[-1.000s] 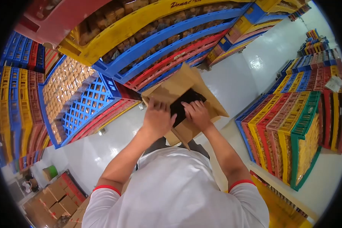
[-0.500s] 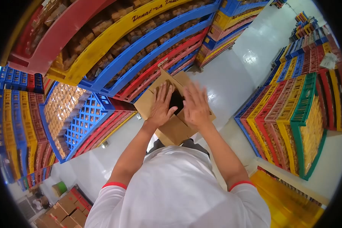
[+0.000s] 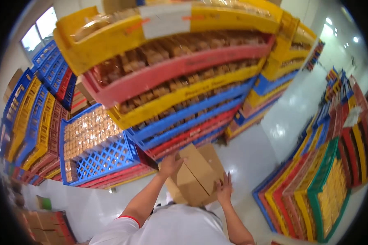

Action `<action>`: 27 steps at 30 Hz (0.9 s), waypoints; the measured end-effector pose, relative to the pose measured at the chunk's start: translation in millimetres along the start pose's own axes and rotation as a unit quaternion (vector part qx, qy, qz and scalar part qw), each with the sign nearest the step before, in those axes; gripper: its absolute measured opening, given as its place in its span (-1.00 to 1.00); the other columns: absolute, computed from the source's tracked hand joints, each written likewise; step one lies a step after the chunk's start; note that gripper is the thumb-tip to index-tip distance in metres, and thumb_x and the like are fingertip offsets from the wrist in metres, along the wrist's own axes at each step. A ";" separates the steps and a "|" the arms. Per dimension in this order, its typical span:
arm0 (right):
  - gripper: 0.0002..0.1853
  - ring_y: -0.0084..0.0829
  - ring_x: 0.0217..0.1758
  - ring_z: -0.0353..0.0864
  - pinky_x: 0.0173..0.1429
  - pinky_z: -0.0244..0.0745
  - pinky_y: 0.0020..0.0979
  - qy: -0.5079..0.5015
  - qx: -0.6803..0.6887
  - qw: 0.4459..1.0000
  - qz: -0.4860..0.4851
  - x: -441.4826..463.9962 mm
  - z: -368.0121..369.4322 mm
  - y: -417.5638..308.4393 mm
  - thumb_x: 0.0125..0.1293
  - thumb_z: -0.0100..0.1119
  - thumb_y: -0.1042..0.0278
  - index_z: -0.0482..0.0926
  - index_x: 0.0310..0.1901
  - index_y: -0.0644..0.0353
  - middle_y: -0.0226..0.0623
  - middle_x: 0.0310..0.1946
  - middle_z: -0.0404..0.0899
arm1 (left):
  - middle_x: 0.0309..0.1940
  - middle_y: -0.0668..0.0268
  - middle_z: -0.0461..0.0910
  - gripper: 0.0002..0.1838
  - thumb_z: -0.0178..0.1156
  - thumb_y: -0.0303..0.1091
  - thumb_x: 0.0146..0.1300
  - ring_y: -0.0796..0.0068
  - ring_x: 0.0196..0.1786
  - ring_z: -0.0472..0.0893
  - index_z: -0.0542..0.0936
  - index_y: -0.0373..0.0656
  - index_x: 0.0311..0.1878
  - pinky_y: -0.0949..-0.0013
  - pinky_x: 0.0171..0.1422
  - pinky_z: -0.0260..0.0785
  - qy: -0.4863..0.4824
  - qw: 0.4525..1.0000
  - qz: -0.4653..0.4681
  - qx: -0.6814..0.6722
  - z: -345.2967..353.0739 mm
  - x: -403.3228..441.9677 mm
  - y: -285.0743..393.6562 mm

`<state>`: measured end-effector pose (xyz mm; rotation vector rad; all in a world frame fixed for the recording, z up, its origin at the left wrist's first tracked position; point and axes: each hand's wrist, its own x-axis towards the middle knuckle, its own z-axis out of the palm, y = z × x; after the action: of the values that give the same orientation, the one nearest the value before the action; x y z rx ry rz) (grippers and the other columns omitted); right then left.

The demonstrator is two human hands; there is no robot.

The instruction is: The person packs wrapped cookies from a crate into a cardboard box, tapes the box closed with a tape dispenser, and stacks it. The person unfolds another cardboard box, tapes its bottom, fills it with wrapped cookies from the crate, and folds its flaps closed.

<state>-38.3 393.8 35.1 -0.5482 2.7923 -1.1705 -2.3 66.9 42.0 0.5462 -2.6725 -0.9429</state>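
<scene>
The left hand lay on the far left part of the cardboard box, its fingers bent over the edge there; whether they gripped the cardboard could not be told. The right hand was open, fingers spread and pointing away from the body, at the right edge of the box. The box itself sat between the two hands, close in front of the person's white shirt, with top flaps lying over its opening and a dark seam running slantwise between them.

Left of the box was a blue crate with a lattice bottom, partly filled with rows of small wrapped items, on top of red, pink and yellow crates. Beyond the box rose a tall stack of yellow, pink, blue and red crates holding wrapped goods, a white sheet on its upper front. Right of the box, well apart from it, stood another crate stack with a green crate at its near end. Far to the lower left of the box were brown cartons, all over a pale, shiny floor
</scene>
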 end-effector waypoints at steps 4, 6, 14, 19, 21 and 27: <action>-0.37 0.20 0.69 0.08 0.70 0.04 -0.05 0.007 0.147 0.989 0.028 25.1 21.7 19.2 0.60 0.08 0.15 0.25 0.59 0.18 0.21 0.63 0.11 | 0.00 -0.03 0.75 -0.23 0.41 0.22 0.24 -0.16 0.05 0.72 0.57 -0.08 0.38 -0.08 0.13 0.57 0.042 0.999 -0.021 -0.007 8.1 -2.7 2.0; -0.36 0.19 0.70 0.06 0.71 0.04 -0.04 -0.023 0.122 0.992 0.023 43.2 14.5 18.1 0.60 0.08 0.15 0.24 0.59 0.20 0.20 0.63 0.09 | -0.04 -0.03 0.76 -0.24 0.42 0.23 0.23 -0.15 0.03 0.73 0.59 -0.09 0.35 -0.07 0.11 0.58 0.068 0.997 -0.038 -0.008 4.7 -5.7 11.6; -0.52 0.07 0.55 0.38 0.58 0.28 -0.07 0.185 0.016 0.895 -0.407 217.0 -174.2 -283.6 0.54 0.18 0.41 0.46 0.43 0.31 0.07 0.46 0.43 | -0.11 -0.07 0.76 -0.30 0.46 0.17 0.19 -0.21 -0.04 0.72 0.66 -0.13 0.26 -0.09 0.07 0.58 0.031 0.995 -0.078 -0.054 -3.5 -9.9 19.1; -0.58 -0.16 0.01 0.81 0.16 0.59 -0.30 0.174 0.117 0.856 -0.473 296.1 -243.3 -526.5 0.53 0.19 0.13 0.67 0.20 0.28 0.02 -0.02 0.78 | -0.07 -0.08 0.75 -0.32 0.45 0.10 0.20 -0.17 0.05 0.71 0.64 -0.13 0.29 -0.08 0.19 0.55 0.036 0.992 -0.108 -0.051 -17.8 -10.5 29.0; -0.52 -0.34 -0.17 0.77 -0.08 0.64 -0.37 0.088 0.053 0.904 -0.415 340.4 -244.5 -602.4 0.50 0.22 0.03 0.69 0.15 0.32 -0.07 -0.08 0.76 | 0.00 -0.10 0.73 -0.29 0.44 0.08 0.21 -0.15 0.12 0.69 0.60 -0.11 0.34 -0.09 0.24 0.52 -0.004 0.992 -0.122 -0.044 -20.0 -6.9 24.1; -0.64 -0.43 -0.33 0.68 -0.23 0.61 -0.42 -0.144 -0.058 0.970 -0.187 367.9 -215.7 -671.3 0.46 0.24 0.13 0.72 -0.02 0.30 -0.16 -0.27 0.69 | 0.27 -0.07 0.61 -0.30 0.37 0.04 0.28 -0.13 0.30 0.59 0.52 -0.04 0.44 -0.11 0.33 0.45 0.076 0.996 -0.032 -0.019 10.1 -7.6 2.8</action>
<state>-223.6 -22.5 686.9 -1.1928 2.5833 -0.8875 0.2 77.6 35.3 0.6711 -2.5106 -0.9278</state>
